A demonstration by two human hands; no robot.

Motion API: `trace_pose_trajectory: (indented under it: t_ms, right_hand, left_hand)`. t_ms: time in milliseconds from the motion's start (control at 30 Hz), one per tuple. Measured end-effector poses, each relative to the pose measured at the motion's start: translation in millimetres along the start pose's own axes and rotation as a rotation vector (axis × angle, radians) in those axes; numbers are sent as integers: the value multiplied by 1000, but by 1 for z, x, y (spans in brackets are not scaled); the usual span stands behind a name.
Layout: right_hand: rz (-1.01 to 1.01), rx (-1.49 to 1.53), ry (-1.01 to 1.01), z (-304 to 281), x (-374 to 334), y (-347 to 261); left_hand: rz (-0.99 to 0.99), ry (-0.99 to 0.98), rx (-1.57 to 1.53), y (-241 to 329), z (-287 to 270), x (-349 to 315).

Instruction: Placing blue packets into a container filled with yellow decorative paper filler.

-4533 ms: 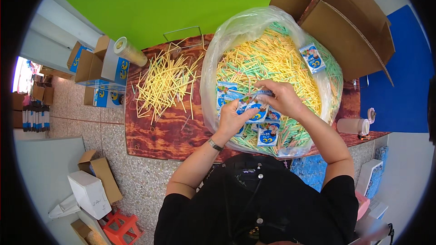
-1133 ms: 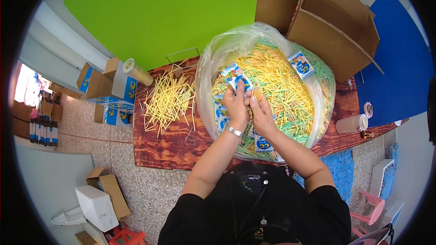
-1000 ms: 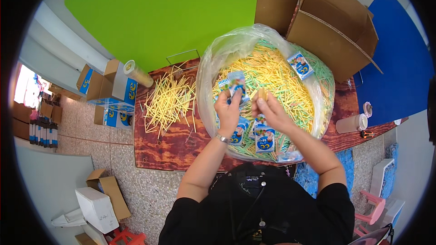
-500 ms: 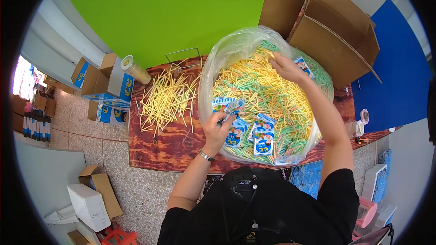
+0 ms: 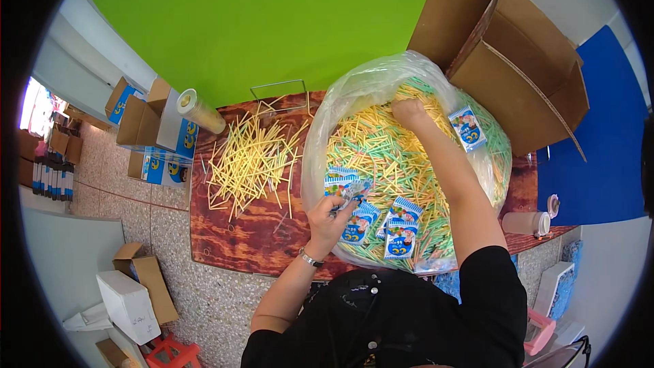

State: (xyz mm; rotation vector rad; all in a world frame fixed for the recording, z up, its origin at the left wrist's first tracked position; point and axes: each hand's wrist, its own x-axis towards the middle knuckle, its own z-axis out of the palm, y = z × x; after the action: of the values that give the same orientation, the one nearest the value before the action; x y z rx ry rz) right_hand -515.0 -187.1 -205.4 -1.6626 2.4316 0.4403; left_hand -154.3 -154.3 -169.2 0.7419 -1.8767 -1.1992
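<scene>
A big clear plastic bag [image 5: 315,150] lies open on the table, full of thin short yellow and green sticks [image 5: 381,138]. My left hand [image 5: 325,223] is closed on a crumpled clear-and-blue plastic packet [image 5: 355,191] above the bag's near left side. My right hand [image 5: 409,113] reaches into the sticks toward the far side; its fingers are hidden from view. Blue-and-white printed packets lie on the sticks: one packet [image 5: 361,223] beside my left hand, another packet [image 5: 400,238] near the front, and one more packet [image 5: 467,128] to the right of my right forearm.
Longer yellow sticks [image 5: 253,163] are heaped on the red-brown wooden table [image 5: 238,249], left of the bag. A clear cylinder [image 5: 201,112] leans by cartons [image 5: 160,119] at the left. Large cardboard boxes [image 5: 507,82] stand back right, with an open-lidded jar [image 5: 524,223] at the right edge.
My right hand has moved slightly left and down into the sticks, and its fingers have gone out of sight. My left hand keeps hold of the packet. The whole view has shifted a little.
</scene>
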Motion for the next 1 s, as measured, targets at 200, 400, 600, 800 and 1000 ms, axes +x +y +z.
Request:
trace_pose_trajectory:
  t_ms: [200,400,600,800,1000]
  right_hand:
    - [-13,16,-10,-9,-5,1]
    - [-125,42,590,-15,-42,26]
    - [-103,1772,-54,-63,-135,-9]
    - [-342,1354,-173,-119,-206,-24]
    - [-608,466,-94,-185,-233,-45]
  left_hand:
    - [25,4,-15,2,6,4]
    - [38,-10,-15,9,6,4]
    - [16,12,-44,7,7,-1]
    - [119,11,-17,22,14,6]
    - [257,8,22,28,11,6]
